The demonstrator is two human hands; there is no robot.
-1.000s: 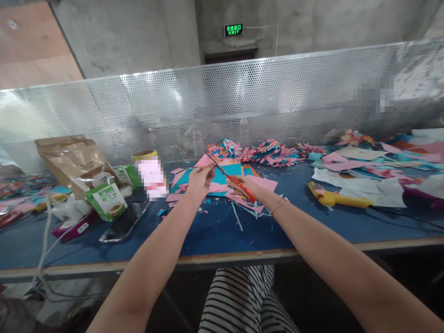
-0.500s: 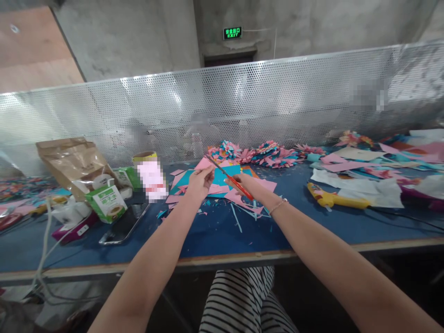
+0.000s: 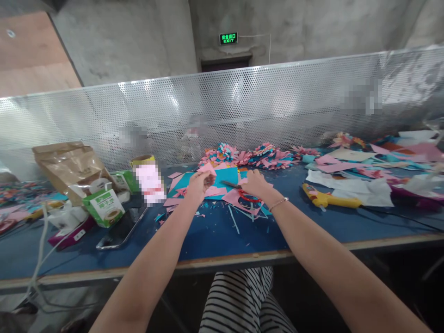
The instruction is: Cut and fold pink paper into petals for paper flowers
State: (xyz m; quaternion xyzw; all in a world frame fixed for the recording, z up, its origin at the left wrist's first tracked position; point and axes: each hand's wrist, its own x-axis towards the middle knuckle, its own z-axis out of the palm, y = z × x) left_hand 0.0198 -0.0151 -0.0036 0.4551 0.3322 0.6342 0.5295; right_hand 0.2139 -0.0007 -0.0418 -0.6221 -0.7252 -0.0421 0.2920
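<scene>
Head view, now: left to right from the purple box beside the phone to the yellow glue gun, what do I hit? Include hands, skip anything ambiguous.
Purple box → phone → left hand → scissor blades → right hand → yellow glue gun.

At the table's (image 3: 215,238) middle: two hands, one left hand (image 3: 200,186) and one right hand (image 3: 257,183); one pair of scissors (image 3: 231,185). Toward its left end: one paper bag (image 3: 71,169), one phone (image 3: 120,231). Toward its right end: one glue gun (image 3: 335,200). Paper scraps (image 3: 236,200): too many to count.
</scene>
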